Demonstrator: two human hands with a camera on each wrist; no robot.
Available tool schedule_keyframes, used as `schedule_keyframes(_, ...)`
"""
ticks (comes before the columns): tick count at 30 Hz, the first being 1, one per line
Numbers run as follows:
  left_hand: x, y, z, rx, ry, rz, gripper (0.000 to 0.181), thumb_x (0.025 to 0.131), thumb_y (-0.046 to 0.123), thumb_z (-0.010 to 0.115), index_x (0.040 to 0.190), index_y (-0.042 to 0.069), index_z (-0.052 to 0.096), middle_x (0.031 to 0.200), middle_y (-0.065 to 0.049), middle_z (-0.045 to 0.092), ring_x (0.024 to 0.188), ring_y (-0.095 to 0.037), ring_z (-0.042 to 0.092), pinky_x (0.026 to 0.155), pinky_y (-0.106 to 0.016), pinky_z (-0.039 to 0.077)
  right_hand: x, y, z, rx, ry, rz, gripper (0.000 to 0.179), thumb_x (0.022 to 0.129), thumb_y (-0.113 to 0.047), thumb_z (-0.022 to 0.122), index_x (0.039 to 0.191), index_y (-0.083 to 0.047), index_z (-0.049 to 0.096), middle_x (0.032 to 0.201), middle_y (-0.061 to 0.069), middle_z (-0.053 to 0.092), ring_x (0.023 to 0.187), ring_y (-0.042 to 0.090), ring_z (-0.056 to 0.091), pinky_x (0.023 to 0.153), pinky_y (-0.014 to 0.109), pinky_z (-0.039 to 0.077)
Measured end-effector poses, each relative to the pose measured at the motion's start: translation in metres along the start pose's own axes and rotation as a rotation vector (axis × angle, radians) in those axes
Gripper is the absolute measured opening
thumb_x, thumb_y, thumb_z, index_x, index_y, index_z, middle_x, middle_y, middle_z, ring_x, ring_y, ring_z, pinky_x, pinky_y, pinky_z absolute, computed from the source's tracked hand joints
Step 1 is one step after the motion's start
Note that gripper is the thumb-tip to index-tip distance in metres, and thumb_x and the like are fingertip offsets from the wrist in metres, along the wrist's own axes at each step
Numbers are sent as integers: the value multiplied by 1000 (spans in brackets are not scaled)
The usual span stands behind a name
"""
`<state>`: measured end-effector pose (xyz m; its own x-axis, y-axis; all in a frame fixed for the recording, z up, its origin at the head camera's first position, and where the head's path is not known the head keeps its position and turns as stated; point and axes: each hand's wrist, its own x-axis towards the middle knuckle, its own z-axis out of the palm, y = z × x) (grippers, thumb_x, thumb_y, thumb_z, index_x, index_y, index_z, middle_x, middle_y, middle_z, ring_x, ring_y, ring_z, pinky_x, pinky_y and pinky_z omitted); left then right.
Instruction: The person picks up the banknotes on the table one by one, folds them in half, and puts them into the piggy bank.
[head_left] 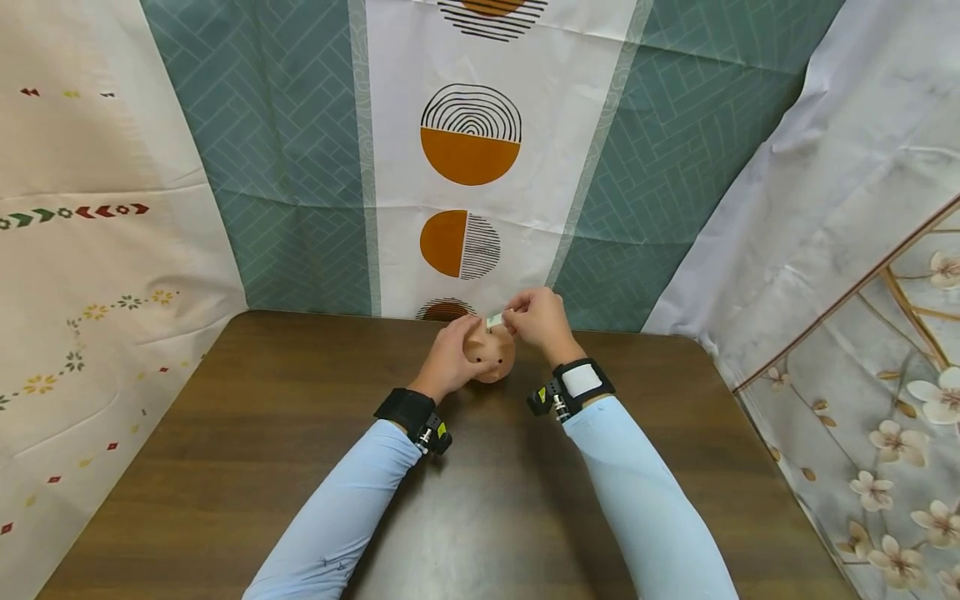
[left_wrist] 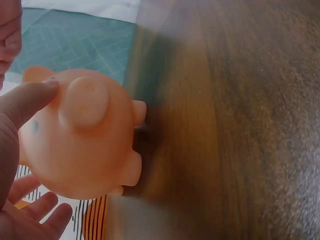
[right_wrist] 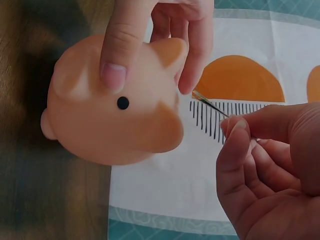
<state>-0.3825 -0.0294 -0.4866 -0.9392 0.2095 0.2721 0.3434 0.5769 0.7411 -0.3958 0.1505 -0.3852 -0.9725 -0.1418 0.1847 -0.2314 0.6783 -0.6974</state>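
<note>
A peach-coloured piggy bank (head_left: 497, 375) stands near the table's back edge, its snout and dark eyes facing the camera. My left hand (head_left: 450, 350) grips it from the left. In the left wrist view the thumb (left_wrist: 35, 97) lies across its face beside the snout; the other fingers reach round behind. Between thumb and fingertips my right hand (head_left: 542, 321) pinches a thin, pale green folded banknote (head_left: 494, 321). The banknote (right_wrist: 212, 105) appears edge-on in the right wrist view, its far end close to the left fingertips, just above the pig's ears. The slot is hidden.
The brown wooden table (head_left: 300, 467) spreads out in front of the pig. Directly behind it hangs a green and white curtain (head_left: 300, 167) with orange half-circles. Patterned cloths hang at the left and right sides.
</note>
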Motion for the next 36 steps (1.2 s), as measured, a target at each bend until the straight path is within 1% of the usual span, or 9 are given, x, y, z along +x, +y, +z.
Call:
schedule_keyframes(3,-1,0,1,-1,3,-7,82,81,35,88,149,11,51,157,-10,47,143,-36,43,116,-50,42,1,2,1,-20,-7,7,11,92,-6,68,86,-2,76,75,12,75,72,32,76,58,28,56)
schedule_keyframes(6,-1,0,2,-3,4,-9,81,81,35,88,148,11,51,156,-10,49,141,-35,45,114,-49,44,2,3,2,-58,2,17,11,90,-5,68,85,-3,76,75,11,76,67,26,75,58,28,58)
schedule_keyframes(10,-1,0,1,-1,0,-16,80,81,34,88,149,11,51,155,-9,49,141,-34,45,113,-49,45,4,3,3,-116,15,20,11,88,-6,67,83,-6,77,74,8,76,61,16,71,58,27,55)
schedule_keyframes(13,-2,1,1,-2,-1,-19,80,81,33,89,149,11,51,155,-9,49,142,-34,45,115,-48,43,6,2,3,-130,5,21,11,88,-9,68,84,-7,78,74,6,76,62,15,69,58,26,52)
schedule_keyframes(21,-1,1,1,-7,-6,-24,80,82,35,88,149,11,51,155,-9,50,140,-33,46,113,-48,44,8,3,6,-137,-6,63,10,85,-5,66,83,-7,76,72,5,74,59,15,69,55,26,51)
schedule_keyframes(23,-1,1,0,-10,-5,-26,80,82,35,88,149,11,51,154,-8,50,140,-33,46,113,-48,44,9,2,6,-166,-7,60,9,86,-7,66,83,-7,76,71,4,74,59,15,67,54,26,50)
schedule_keyframes(26,-1,1,0,-13,-9,-31,80,82,34,88,149,11,50,154,-8,50,140,-33,46,113,-48,44,10,0,8,-220,4,55,10,87,-9,68,83,-8,77,69,4,73,63,18,66,55,27,50)
schedule_keyframes(30,-1,3,0,-14,-11,-39,79,82,33,88,149,11,50,153,-9,51,139,-32,47,112,-48,45,10,-4,9,-289,22,64,11,88,-13,69,82,-10,78,74,4,73,74,24,66,59,30,51)
schedule_keyframes(36,-2,4,-1,-11,-10,-42,79,81,32,89,148,12,51,151,-8,52,136,-31,49,109,-46,47,11,-6,8,-283,11,100,11,90,-15,70,83,-9,76,78,6,73,74,24,66,60,31,50)
